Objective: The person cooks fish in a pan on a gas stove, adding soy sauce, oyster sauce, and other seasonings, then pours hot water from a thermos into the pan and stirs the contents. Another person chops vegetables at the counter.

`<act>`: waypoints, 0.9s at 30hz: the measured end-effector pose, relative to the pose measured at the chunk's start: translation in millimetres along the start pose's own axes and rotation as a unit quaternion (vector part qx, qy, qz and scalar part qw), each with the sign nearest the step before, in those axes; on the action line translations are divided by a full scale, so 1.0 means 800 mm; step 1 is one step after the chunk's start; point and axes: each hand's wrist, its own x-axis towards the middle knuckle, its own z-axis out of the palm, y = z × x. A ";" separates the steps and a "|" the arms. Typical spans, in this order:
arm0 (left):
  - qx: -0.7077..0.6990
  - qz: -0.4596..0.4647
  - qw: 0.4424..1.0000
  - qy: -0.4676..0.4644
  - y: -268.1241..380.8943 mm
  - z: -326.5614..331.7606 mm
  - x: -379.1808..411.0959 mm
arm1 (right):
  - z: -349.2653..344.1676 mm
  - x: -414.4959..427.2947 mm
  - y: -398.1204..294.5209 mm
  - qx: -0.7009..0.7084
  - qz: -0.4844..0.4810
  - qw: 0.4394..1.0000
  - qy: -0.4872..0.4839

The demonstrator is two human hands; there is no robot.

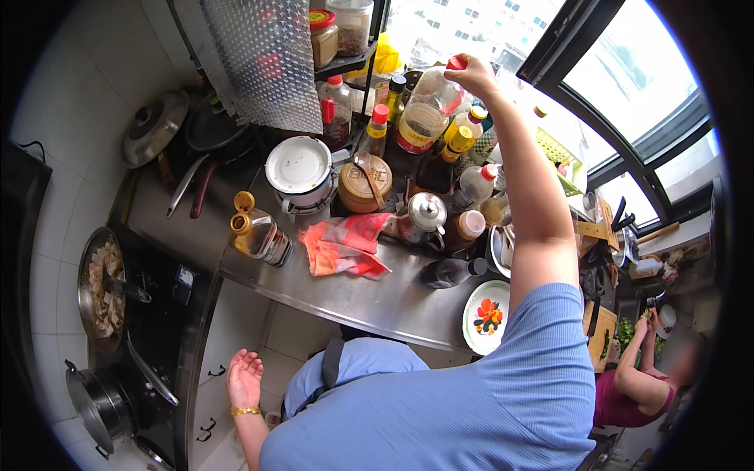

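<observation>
My right hand [473, 73] reaches to the back of the counter, thumb and fingers closed on the red cap [456, 63] of a large clear plastic bottle [419, 118] with a red and yellow label. Whether the cap is screwed on cannot be told. My left hand [245, 377], a gold bracelet on its wrist, hangs in front of the counter's edge, palm up, fingers slightly curled, holding nothing. Nearer on the steel counter are an oil bottle with its flip cap up [259, 235], a red checked cloth [347, 244] and a dark bottle lying on its side [450, 272].
At left, a wok of sliced food [106, 291] and a steel pot [97, 406] stand by the black hob [159, 329]. Sauce bottles, a lidded enamel pot [299, 168] and a flowered plate [488, 318] line the counter. Another person [636, 382] handles greens at far right.
</observation>
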 end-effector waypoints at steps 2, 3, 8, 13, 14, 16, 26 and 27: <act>0.009 -0.005 1.000 -0.010 -0.002 0.006 0.002 | -0.025 -0.008 -0.013 0.001 -0.028 0.999 0.042; 0.017 -0.010 1.000 -0.023 -0.003 0.010 0.003 | -0.036 -0.012 -0.021 0.003 -0.039 0.996 0.077; 0.062 -0.036 0.994 -0.088 -0.008 0.033 0.010 | -0.117 -0.041 -0.067 -0.022 -0.134 0.981 0.138; 0.102 -0.042 0.981 -0.157 -0.005 0.049 0.011 | -0.196 -0.090 -0.133 0.065 -0.074 0.986 0.133; 0.113 -0.048 0.977 -0.172 -0.003 0.055 0.011 | -0.210 -0.100 -0.145 0.081 -0.083 0.983 0.141; 0.145 -0.043 0.965 -0.214 0.001 0.072 0.007 | -0.232 -0.121 -0.161 0.111 -0.118 0.975 0.154; 0.265 0.192 0.824 -0.462 0.027 0.270 -0.020 | -0.156 -0.257 -0.188 0.010 -0.179 0.983 0.029; 0.283 0.192 0.824 -0.452 0.032 0.288 -0.021 | -0.144 -0.271 -0.189 0.019 -0.177 0.984 0.009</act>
